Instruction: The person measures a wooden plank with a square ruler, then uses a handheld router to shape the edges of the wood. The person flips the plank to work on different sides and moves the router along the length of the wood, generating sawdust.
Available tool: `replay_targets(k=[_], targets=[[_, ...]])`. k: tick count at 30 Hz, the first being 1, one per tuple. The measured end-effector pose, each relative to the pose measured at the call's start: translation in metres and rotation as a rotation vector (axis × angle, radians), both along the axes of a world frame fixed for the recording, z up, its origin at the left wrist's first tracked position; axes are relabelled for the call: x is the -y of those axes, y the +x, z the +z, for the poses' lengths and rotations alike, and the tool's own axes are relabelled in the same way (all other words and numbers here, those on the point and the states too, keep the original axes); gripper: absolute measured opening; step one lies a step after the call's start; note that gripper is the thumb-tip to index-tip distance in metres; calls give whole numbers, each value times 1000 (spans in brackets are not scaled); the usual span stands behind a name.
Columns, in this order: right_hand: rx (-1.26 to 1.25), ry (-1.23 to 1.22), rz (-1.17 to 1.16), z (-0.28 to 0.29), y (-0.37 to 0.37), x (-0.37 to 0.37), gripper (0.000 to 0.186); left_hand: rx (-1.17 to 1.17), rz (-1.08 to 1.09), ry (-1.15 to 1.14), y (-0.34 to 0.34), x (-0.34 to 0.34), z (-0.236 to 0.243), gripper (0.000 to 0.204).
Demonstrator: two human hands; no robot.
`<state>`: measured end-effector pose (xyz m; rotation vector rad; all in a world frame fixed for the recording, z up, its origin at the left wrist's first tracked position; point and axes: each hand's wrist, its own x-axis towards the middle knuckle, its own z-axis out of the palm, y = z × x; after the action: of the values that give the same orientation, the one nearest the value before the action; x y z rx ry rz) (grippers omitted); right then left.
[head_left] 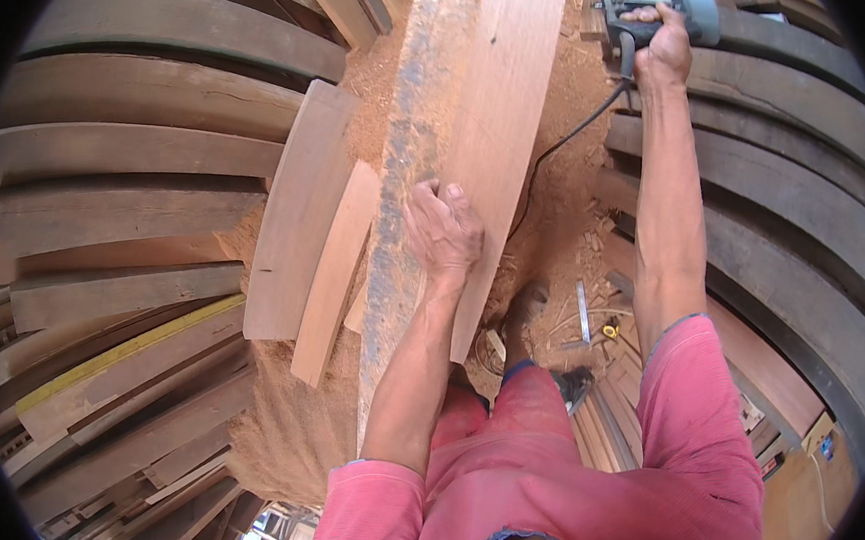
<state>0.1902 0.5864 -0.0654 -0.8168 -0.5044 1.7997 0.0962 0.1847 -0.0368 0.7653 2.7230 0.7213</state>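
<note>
My left hand (445, 227) lies across the left edge of a long reddish board (506, 94), its fingers curled in. Whatever may be under those fingers is hidden. Beneath the board runs a worn, sawdust-covered beam (383, 243). Out at the far right, my right hand (665, 48) grips the dark handle of a corded teal power tool (695, 13). The tool has a round motor body and a flat metal plate at its left end; its exact kind is unclear. A black cord (575, 132) trails from the handle down beside the board.
Left of the beam lie a wide plank (298, 214) and a narrow strip (337, 272) on sawdust. Stacked timbers (128, 213) fill the left side, and more timbers (780, 150) the right. Near my feet are a steel ruler (583, 310) and a yellow tape measure (610, 332).
</note>
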Motion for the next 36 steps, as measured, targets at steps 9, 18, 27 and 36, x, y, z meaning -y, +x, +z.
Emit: replay_targets(k=[9, 18, 27, 36], targets=[[199, -537, 3, -181, 123, 180, 28, 39, 7, -26, -2, 4, 6, 52], [89, -910, -98, -297, 164, 296, 18, -22, -48, -57, -3, 4, -2, 56], [288, -895, -92, -362, 223, 354, 5, 90, -28, -43, -2, 4, 0, 63], [885, -999, 388, -342, 283, 447, 20, 22, -82, -34, -8, 12, -8, 75]])
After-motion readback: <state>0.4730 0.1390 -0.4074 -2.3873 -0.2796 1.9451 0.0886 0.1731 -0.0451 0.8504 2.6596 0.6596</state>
